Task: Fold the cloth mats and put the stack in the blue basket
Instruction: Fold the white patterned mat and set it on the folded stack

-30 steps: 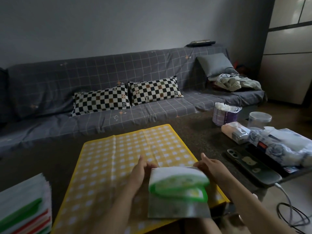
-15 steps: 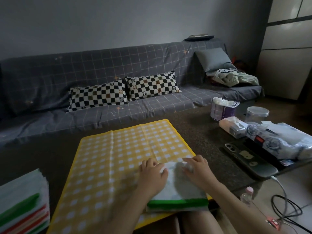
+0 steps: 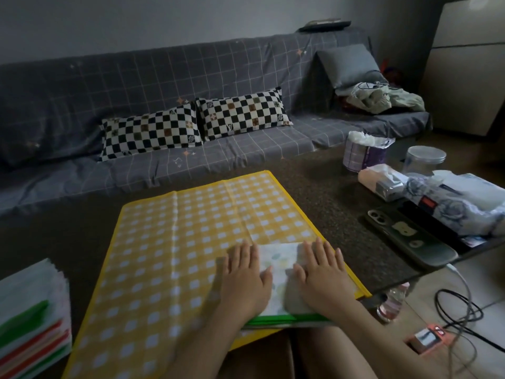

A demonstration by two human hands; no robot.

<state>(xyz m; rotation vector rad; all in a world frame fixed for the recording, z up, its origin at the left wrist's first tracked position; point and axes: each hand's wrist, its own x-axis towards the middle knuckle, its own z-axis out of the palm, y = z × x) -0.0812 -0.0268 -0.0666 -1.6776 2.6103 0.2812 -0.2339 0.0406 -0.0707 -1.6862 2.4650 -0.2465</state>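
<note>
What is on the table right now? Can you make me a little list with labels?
left hand: flat, pressing the folded mat
right hand: flat, pressing the folded mat
folded mat: white with a green edge, lying on the yellow checked mat
yellow checked mat: spread open on the table
stack of mats: at the left edge, apart from the hands
phone: lying flat to the right
blue basket: not in view
</note>
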